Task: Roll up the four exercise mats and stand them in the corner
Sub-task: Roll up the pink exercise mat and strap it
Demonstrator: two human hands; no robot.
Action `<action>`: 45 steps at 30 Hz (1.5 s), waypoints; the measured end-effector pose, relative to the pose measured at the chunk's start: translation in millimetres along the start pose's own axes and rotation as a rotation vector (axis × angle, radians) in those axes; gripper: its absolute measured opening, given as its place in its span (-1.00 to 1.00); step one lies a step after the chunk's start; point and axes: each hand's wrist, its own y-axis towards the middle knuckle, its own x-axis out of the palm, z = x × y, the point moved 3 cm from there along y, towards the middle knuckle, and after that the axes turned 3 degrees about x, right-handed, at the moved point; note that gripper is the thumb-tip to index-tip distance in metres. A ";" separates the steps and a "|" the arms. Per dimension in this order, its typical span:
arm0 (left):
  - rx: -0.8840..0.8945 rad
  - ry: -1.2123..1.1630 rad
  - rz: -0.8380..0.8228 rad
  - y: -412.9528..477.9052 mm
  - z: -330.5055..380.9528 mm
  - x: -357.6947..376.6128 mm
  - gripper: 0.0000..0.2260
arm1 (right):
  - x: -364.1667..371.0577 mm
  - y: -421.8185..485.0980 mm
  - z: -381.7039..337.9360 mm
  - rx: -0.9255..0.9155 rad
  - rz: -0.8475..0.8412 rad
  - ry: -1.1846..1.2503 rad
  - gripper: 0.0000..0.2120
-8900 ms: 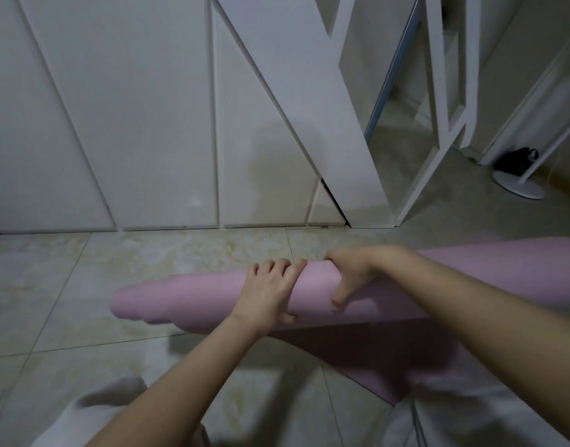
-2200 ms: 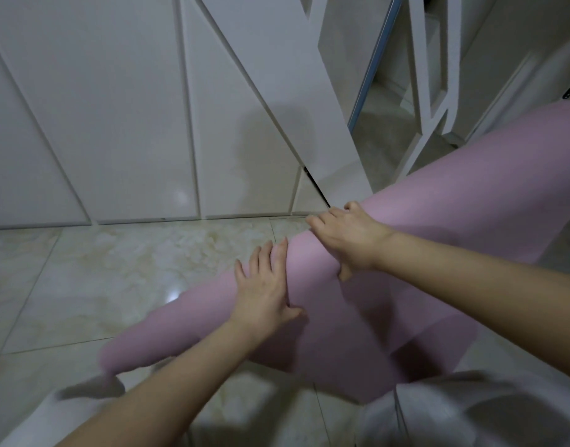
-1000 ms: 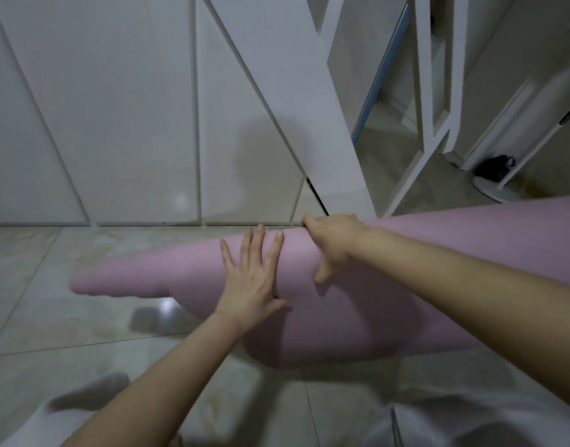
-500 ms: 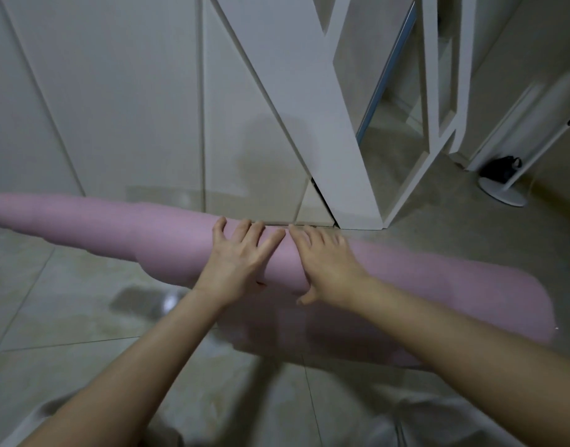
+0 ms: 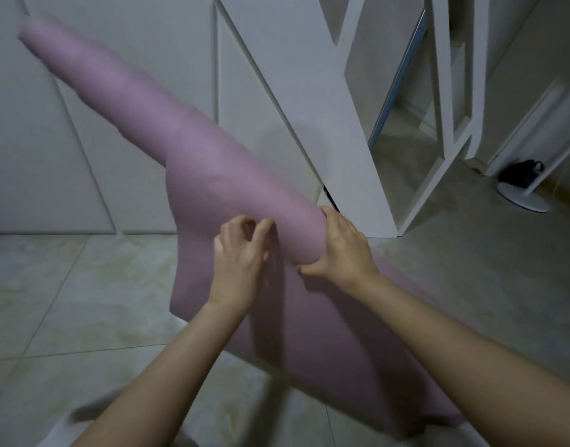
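A pink exercise mat [image 5: 187, 150], loosely rolled, tilts up from my hands toward the upper left, its far end blurred near the wall. Its loose outer flap hangs down below the roll to the floor. My right hand [image 5: 340, 250] grips the near part of the roll, fingers over the top and thumb underneath. My left hand [image 5: 240, 253] is just left of it, fingers curled and pinching the mat's surface beside the roll. No other mats show in the head view.
White panelled wall [image 5: 83, 140] runs behind the mat. A slanted white board [image 5: 325, 101] and open white frame [image 5: 451, 91] stand at the right. A lamp stand base [image 5: 524, 196] with a black object beside it sits far right on the tiled floor [image 5: 67, 285].
The mat lay level across the floor under both flat hands; now its left end has swung high up and both hands have closed on it, with the flap hanging loose.
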 end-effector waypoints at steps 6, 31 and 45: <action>-0.533 -0.475 0.062 6.1 -9.5 -8.2 -0.58 | -1.7 4.1 -11.8 0.009 0.029 0.167 -0.01; -0.870 -1.123 0.135 60.5 -17.5 -45.7 -0.20 | -22.3 -1.6 -22.2 -0.059 -0.418 0.718 -0.24; -0.575 -0.714 0.080 53.3 50.9 -41.2 -0.08 | -104.1 -6.5 -48.2 0.045 0.087 0.895 -0.10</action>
